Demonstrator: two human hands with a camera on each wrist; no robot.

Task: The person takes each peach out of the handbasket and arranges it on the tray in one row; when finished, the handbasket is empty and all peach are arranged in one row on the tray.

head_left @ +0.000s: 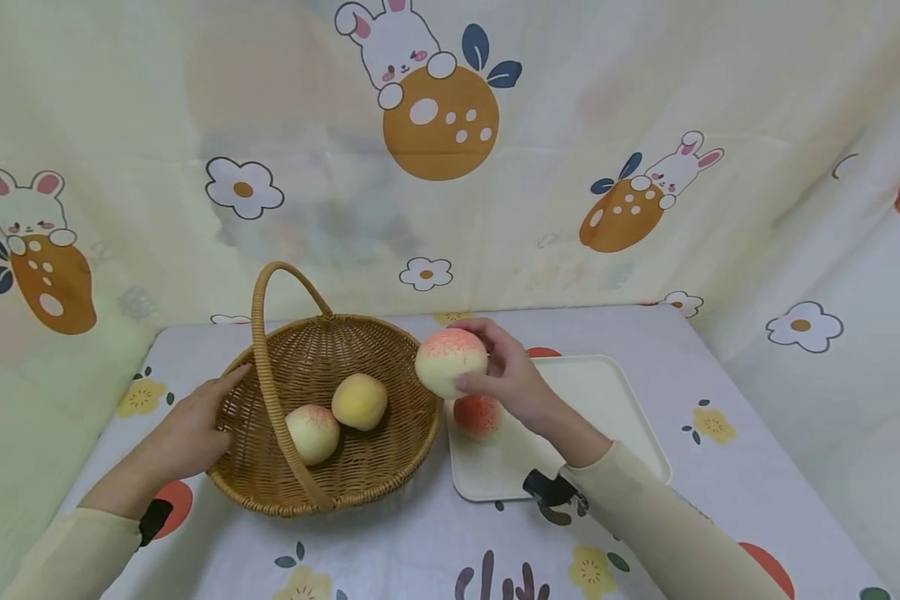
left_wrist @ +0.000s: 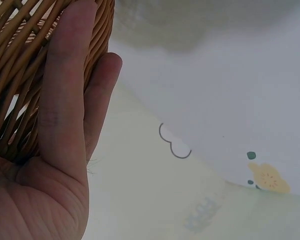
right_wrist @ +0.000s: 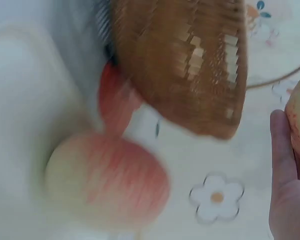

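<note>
On the left stands a brown wicker basket [head_left: 360, 333] with a tall arched handle. Inside it lie a yellow peach [head_left: 360, 401] and a pale peach with a pink blush [head_left: 312, 434]. My left hand [head_left: 187, 429] grips the basket's left side, and the left wrist view shows two digits against the wicker [left_wrist: 20, 85]. A large pale peach with a pink top [head_left: 447, 367] is held in my right hand [head_left: 516, 379], raised near the basket's right rim. Below it, a redder peach [head_left: 474, 417] lies at the left end of a white tray [head_left: 570, 400].
The tray stands just right of the basket. A patterned cloth [head_left: 390, 550] covers the table, and a printed curtain [head_left: 315, 100] hangs behind and at both sides. In the blurred right wrist view, a peach [right_wrist: 110, 182] rests by the tray's edge.
</note>
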